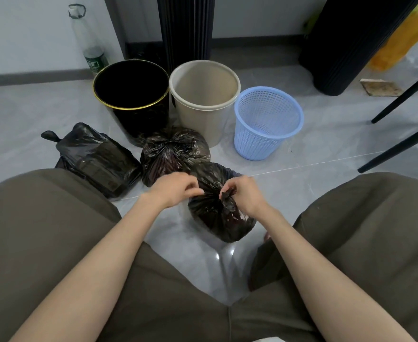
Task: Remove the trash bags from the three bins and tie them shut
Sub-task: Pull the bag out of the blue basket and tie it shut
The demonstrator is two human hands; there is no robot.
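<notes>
Three bins stand in a row on the floor: a black bin with a gold rim (131, 104), a beige bin (204, 95) and a blue mesh basket (268, 122). None has a bag in it. Three black trash bags lie in front. The left bag (97, 159) is knotted, and the middle bag (174, 151) is gathered shut at its top. The nearest bag (218, 215) sits between my knees. My right hand (246, 193) pinches its twisted neck. My left hand (176, 190) is curled just left of the neck, touching the bag.
A clear plastic bottle (89, 43) leans at the wall behind the black bin. A dark ribbed column (185, 28) and a dark cylinder (346, 43) stand at the back. Black chair legs (400, 149) slant in at the right. My knees frame the bag.
</notes>
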